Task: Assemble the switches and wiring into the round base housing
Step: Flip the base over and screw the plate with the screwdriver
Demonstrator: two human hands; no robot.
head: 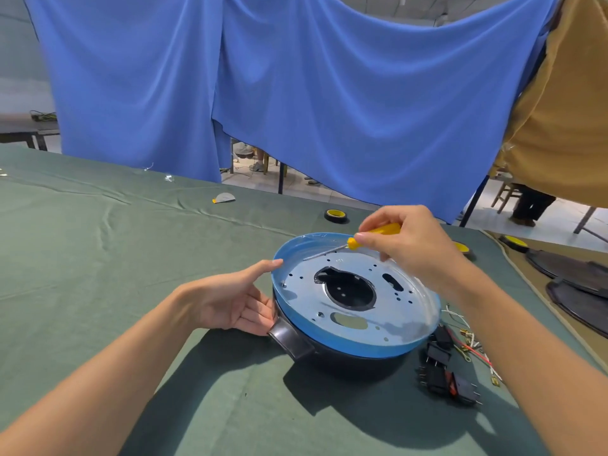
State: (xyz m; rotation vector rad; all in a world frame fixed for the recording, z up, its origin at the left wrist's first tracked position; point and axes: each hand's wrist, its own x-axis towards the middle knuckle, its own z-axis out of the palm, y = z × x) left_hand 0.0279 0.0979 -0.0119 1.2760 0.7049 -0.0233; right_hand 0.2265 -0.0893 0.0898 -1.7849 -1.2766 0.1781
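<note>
Resting against the round base housing (362,344) at its 9 o'clock side, the left grip (230,301) is lying released, with the fingers straight along the black wall and the thumb reaching up to the blue rim. The housing is sitting on the green-covered worktop (98,258), right of centre and close to the person. Its black handle (289,340) is pointing toward 7 o'clock. A silver perforated plate (378,311) is lying inside the rim, showing a large round opening at its centre.

The right grip (411,245) is hovering over the 1 o'clock edge of the housing and is grasping a screwdriver (385,230) by its yellow handle, with the fingers curled round it. The metal shaft is slanting down toward 10 o'clock of the plate. Whether the tip is touching the plate cannot be told.

Black switches (441,376), one showing a red rocker, are lying on the worktop at 4 o'clock of the housing, just beside it. Loose wires (470,348) in white, red and yellow are lying at 3 o'clock, beside the switches.

A tape roll (336,214) is lying at 12 o'clock, apart from the housing. A blue curtain (296,93) is hanging beyond the far edge of the worktop.
</note>
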